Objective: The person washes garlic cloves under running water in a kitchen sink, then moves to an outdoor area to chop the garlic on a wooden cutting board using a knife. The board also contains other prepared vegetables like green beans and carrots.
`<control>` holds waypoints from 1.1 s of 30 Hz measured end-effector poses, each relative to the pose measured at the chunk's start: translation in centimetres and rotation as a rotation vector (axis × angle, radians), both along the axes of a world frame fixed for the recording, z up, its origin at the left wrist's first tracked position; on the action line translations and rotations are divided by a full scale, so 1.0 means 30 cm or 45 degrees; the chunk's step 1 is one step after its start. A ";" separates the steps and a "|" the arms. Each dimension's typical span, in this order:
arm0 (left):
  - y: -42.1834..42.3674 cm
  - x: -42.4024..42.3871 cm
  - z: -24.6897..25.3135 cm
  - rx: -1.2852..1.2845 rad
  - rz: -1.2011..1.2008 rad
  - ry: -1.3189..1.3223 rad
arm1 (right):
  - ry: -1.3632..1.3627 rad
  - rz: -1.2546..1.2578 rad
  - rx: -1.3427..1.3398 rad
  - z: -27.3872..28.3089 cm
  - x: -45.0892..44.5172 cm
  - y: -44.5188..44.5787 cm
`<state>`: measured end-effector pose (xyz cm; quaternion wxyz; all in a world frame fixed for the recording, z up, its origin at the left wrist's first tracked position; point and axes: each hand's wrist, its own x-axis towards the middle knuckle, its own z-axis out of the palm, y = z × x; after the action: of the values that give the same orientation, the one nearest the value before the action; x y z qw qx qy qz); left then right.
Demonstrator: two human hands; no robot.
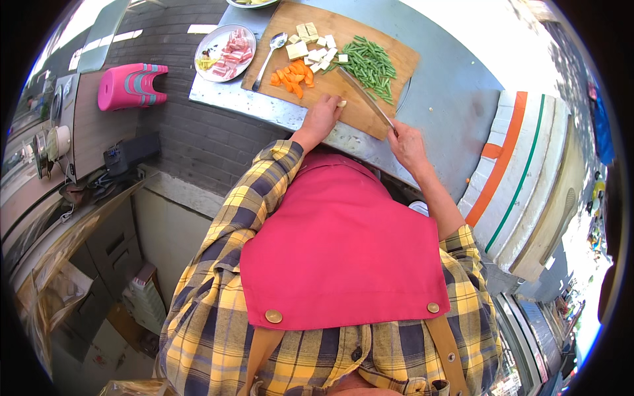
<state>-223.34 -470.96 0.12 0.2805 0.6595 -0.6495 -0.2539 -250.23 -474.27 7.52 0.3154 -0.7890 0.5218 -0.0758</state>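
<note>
My left hand (322, 116) rests at the near edge of a wooden cutting board (354, 116), its fingertips on a small pale piece, perhaps garlic (342, 104). My right hand (407, 143) grips a kitchen knife (366, 96) by its handle, the blade slanting up and left over the board. Beyond the blade lie cut green beans (369, 64). White tofu cubes (317, 57) sit near the board's middle, with orange carrot slices (293, 76) on the near side of them. A metal spoon (269, 59) lies at the board's left.
A plate (225, 74) with sliced raw pork belly (235, 54) stands left of the board on the metal table (446, 99). Part of a bowl (252, 2) shows behind. White foam boxes (510, 173) stand at the right; a pink stool (131, 86) is at the far left.
</note>
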 end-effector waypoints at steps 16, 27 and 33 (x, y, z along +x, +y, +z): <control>0.070 0.019 0.026 -0.227 0.093 0.098 | -0.005 -0.008 -0.010 0.040 0.081 0.070; 0.018 0.000 0.003 -0.237 -0.050 0.001 | 0.020 0.086 0.000 0.070 0.133 0.054; -0.010 -0.014 -0.013 -0.202 -0.076 0.033 | 0.021 0.073 -0.013 0.072 0.147 0.042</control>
<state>-223.75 -471.26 -0.27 0.3327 0.6123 -0.6832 -0.2183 -245.81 -473.00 9.68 0.3093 -0.8056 0.5013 -0.0630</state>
